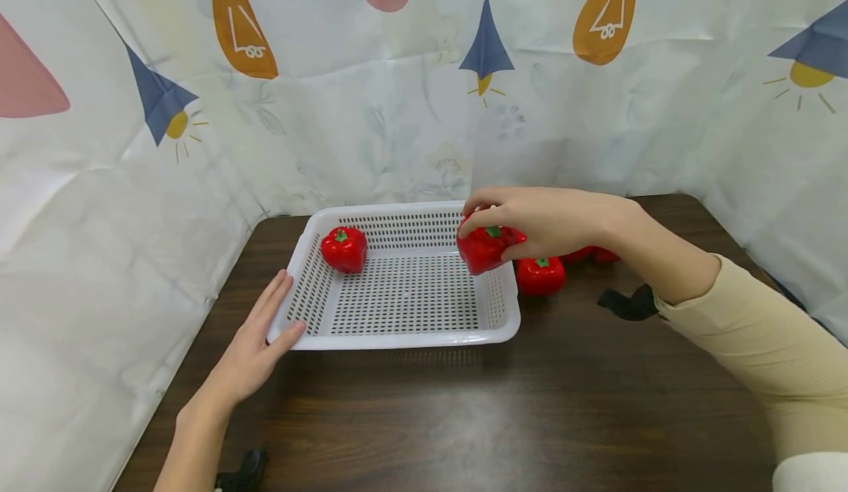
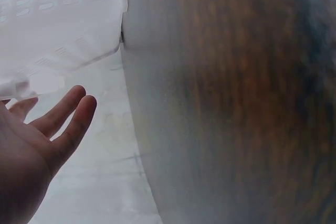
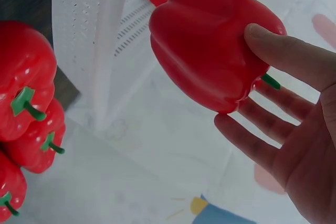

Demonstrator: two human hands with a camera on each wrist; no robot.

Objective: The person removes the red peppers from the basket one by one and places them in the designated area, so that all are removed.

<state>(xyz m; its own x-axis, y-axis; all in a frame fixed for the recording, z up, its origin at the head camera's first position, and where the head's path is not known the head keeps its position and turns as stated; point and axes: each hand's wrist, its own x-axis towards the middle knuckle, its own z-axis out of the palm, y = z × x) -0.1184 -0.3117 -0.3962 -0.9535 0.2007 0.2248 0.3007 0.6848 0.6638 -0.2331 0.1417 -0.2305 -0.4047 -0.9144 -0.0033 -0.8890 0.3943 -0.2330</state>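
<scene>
My right hand holds a red bell pepper above the right end of a white plastic basket. In the right wrist view, the thumb and fingertips grip the held bell pepper near its green stem. Another red bell pepper lies inside the basket at its left end. My left hand rests at the basket's left rim by the front corner, with its fingers extended. Only part of that hand shows in the left wrist view, beside the basket wall.
Several more red bell peppers sit on the dark wooden table just right of the basket, partly behind the right arm. A patterned white cloth hangs behind and along the sides. Black straps hang near both wrists.
</scene>
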